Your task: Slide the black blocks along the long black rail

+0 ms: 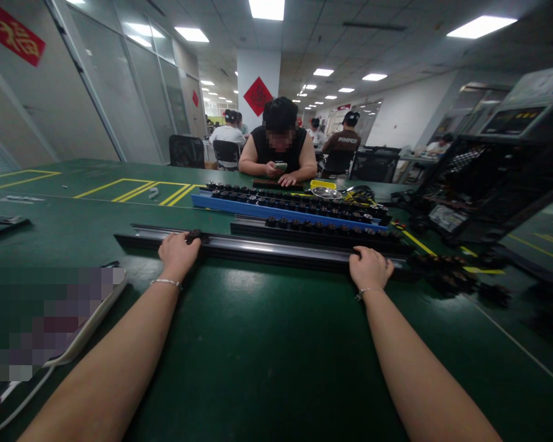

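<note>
And here across the middle of my view lies the long black rail (276, 248), resting on the green tabletop (258, 356), left to right with its right end slightly nearer; it is a straight, slim channel, dark on its near wall, with fine lines running lengthwise; inside, a smooth grey floor catches the ceiling light in one bright streak, strongest around the middle; the left end stands clear to see, the right end fades into blur and shadow.

I have the left hand (179, 253) over its left part, fingers curled across the far edge and gripping the rail; a small dark part (194, 234) sits right by the thumb, though whether it is pinched I cannot tell; the right hand (371, 267) clasps the rail well along to the right, knuckles bent over the top, fingertips out of my sight.

Just beyond, a second black rail (246, 227) carries a row of knobbly black pieces; farther off, a blue rail (276, 212) lies with more such pieces along it; loose black pieces (447, 276) cluster off the right end, blurred; at the far edge a co-worker (276, 141) leans over a phone (281, 166), a yellow tray (322, 184) close by.
</note>
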Demonstrator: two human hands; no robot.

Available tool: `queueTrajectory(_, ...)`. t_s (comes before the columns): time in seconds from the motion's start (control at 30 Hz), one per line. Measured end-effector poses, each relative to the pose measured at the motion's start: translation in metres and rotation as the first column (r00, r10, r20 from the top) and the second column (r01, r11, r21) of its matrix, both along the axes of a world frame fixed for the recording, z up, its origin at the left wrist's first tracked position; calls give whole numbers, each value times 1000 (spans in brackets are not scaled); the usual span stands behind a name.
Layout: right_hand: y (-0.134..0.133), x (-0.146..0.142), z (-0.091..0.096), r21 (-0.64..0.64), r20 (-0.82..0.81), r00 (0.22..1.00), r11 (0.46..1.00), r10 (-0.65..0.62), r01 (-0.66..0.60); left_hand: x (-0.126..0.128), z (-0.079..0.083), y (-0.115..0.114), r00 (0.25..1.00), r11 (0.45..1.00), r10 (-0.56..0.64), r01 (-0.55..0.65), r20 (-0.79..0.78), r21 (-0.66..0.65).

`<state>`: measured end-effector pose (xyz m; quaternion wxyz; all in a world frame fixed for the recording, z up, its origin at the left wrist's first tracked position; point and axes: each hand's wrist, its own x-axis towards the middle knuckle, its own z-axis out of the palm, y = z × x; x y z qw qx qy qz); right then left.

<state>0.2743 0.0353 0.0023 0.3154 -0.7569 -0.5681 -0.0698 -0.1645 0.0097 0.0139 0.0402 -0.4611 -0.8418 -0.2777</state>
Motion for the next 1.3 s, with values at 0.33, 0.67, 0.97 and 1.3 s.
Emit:
queueTrajectory(0.33,-4,-3,-1,19,-4,999,999,49,-49,11,3,-2,999,1000,-30,31,-21,7)
queueTrajectory(0.67,-10,-16,1,35,53,951,951,306,-308,13,-1,1,999,999,-38,39,-9,27)
queueTrajectory(0.97,-12,-15,3,-13,105,879,884,465,-467,15,2,1,999,998,-47,47,-6,46)
queueTrajectory(1.3,-13,-17,4,-37,117,876,884,467,-466,26,-3,4,996,995,-86,86,9,53)
